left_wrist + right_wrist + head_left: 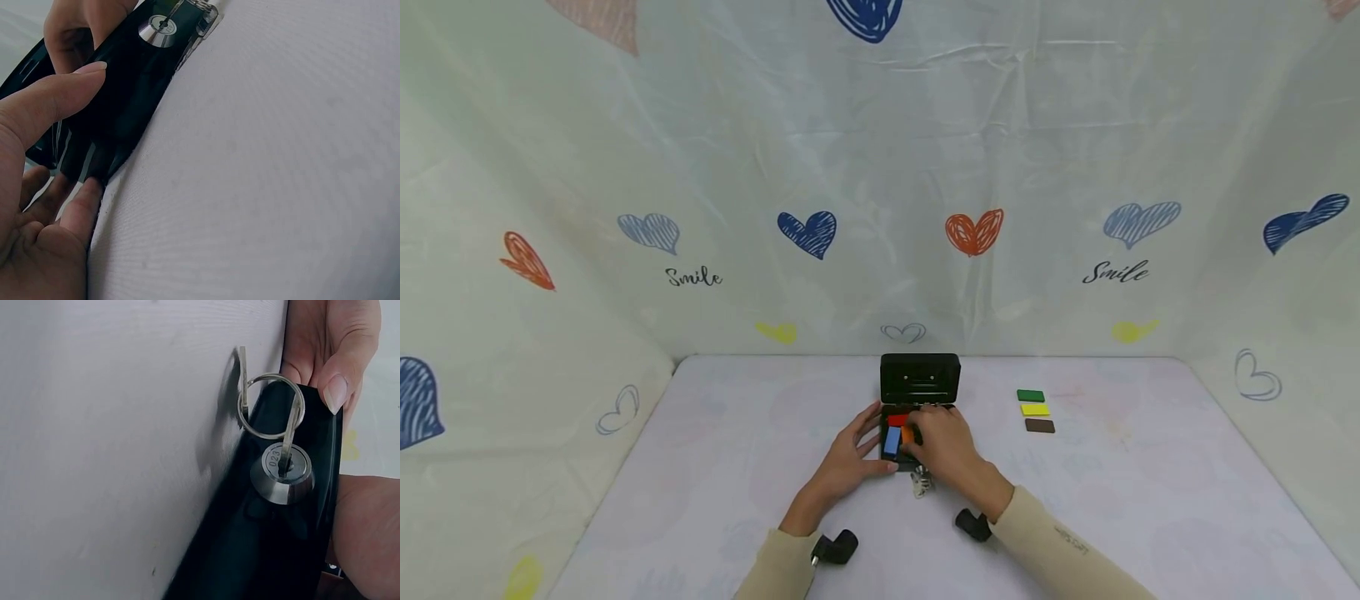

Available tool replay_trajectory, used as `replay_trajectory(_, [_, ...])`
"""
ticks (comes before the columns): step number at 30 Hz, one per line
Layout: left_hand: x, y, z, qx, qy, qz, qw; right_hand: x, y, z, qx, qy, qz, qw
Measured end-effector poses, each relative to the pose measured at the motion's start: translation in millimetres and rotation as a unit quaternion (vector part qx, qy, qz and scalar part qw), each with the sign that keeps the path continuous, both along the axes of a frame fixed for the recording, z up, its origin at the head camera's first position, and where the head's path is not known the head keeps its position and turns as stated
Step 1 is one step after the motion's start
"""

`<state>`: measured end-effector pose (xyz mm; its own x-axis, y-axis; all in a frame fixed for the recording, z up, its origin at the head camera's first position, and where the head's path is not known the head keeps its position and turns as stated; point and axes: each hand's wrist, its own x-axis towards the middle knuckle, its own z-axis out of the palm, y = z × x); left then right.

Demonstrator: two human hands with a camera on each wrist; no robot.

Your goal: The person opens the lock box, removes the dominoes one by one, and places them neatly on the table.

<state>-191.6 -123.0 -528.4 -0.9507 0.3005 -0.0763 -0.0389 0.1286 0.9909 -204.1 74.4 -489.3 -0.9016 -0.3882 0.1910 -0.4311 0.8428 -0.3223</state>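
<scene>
A small black cash box (887, 460) sits on the table with its lid (920, 379) raised. Inside lie a red block (898, 420) and a blue block (892, 441), both flat and rectangular. My left hand (846, 462) holds the box at its front left corner, thumb on the front rim and fingers along the left side. Reaching into the box, my right hand (946, 442) pinches an orange block (907, 435), though its fingertips are partly hidden. A key ring (272, 432) hangs from a key in the round lock (282, 475) on the box's front.
Right of the box, a green block (1031, 396), a yellow block (1035, 410) and a brown block (1040, 426) lie in a column on the white table (737, 433). Behind the table hangs a white curtain (887, 167) printed with hearts.
</scene>
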Motion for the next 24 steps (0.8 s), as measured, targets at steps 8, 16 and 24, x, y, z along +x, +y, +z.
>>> replay_trajectory(8, [-0.1,-0.7,-1.0,0.007,-0.002,-0.004,1.0,-1.2,-0.1,0.3,-0.009,-0.012,-0.005,0.9999])
replay_trajectory(16, [0.0,0.2,-2.3,0.005,-0.002,-0.001,1.0,-0.5,5.6,2.8,-0.007,-0.019,-0.003,0.9998])
replay_trajectory(24, [-0.4,1.2,-3.4,-0.001,0.003,0.003,1.0,-4.4,4.5,0.2,0.02,0.015,-0.011,0.9996])
